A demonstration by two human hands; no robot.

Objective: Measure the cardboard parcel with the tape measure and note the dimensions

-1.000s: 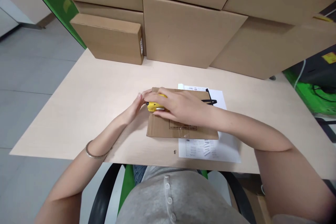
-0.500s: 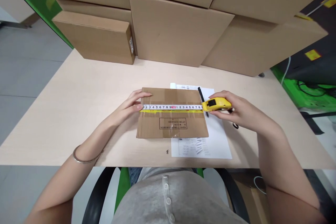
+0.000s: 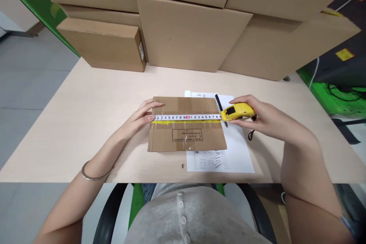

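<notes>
A small brown cardboard box [image 3: 187, 145] with printed text and clear tape lies before me, partly over a white printed sheet [image 3: 237, 152]. The white tape blade [image 3: 200, 117] stretches across its top from left to right, with a red 10 near the middle. My left hand [image 3: 143, 116] is at the box's left edge, its thumb on the blade's end and a finger resting on the box. Past the right edge, my right hand [image 3: 256, 116] is closed around the yellow tape measure [image 3: 237, 111]. Under that case lies a black pen [image 3: 219, 102], partly covered.
Large cardboard boxes [image 3: 191, 34] stand stacked along the back of the table [image 3: 114, 87]. A flat brown box [image 3: 105, 45] stands at the back left. Behind the right side are a green surface [image 3: 337, 97] and dark cables. Chair armrests [image 3: 110, 213] flank me.
The yellow case has moved slightly right and tilted a little, and slightly more of the blade shows. Its black wrist strap hangs differently. The left hand keeps its place at the box edge.
</notes>
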